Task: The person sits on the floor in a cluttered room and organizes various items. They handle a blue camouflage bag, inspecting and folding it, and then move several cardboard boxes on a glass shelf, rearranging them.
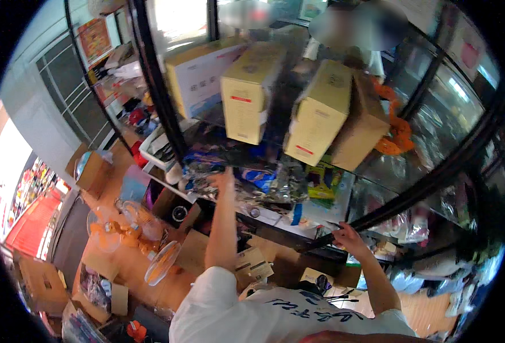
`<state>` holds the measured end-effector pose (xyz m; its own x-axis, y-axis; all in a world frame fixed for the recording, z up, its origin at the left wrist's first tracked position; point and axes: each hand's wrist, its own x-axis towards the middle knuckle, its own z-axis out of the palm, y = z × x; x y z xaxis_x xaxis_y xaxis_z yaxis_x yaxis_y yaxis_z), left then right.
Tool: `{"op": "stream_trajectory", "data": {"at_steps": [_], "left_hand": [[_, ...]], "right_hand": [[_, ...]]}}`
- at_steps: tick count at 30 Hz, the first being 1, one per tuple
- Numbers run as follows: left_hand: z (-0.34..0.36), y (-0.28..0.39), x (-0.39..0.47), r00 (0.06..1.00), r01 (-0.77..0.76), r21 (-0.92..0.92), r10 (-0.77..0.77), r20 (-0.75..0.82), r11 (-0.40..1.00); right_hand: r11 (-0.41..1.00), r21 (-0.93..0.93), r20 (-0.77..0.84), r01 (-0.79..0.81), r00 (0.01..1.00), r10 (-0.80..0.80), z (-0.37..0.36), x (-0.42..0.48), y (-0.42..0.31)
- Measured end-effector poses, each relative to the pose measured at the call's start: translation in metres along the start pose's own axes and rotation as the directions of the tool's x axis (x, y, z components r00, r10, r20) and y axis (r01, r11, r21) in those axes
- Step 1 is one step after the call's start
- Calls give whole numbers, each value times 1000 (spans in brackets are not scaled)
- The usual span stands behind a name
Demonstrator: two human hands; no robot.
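Note:
My left hand (pixel 224 179) reaches over the shelf and is at a pile of clear plastic-wrapped packages (pixel 205 184). Blur hides whether its fingers grip any of them. To its right lie a blue plastic-wrapped packet (pixel 259 179) and a yellow-green printed packet (pixel 321 182). My right hand (pixel 347 238) is bent at the shelf's front edge, beside a slanting black metal post (pixel 389 208). Its fingers are curled, and I cannot make out whether they hold the post or something small.
Behind the packages, two tall yellow cartons (pixel 243 107) and a brown cardboard box (pixel 359 128) stand on the shelf. Another black post (pixel 156 77) rises at left. Open cardboard boxes (pixel 96 296) and orange items in clear round plastic packs (pixel 124 231) cover the wooden floor. People are beyond the shelf.

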<state>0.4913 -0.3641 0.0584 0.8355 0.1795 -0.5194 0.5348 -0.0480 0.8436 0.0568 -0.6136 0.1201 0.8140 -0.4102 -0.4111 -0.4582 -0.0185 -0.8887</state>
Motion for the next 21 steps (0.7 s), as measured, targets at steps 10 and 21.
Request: {"op": "stream_trajectory", "data": {"at_steps": [10, 21], "left_hand": [[-63, 6, -66, 994, -104, -151, 107, 11, 983], [-38, 73, -223, 223, -975, -43, 963, -151, 219]], "right_hand": [[953, 297, -313, 58, 949, 40, -18, -131, 80], [912, 364, -441, 188, 897, -9, -35, -173, 142]]}}
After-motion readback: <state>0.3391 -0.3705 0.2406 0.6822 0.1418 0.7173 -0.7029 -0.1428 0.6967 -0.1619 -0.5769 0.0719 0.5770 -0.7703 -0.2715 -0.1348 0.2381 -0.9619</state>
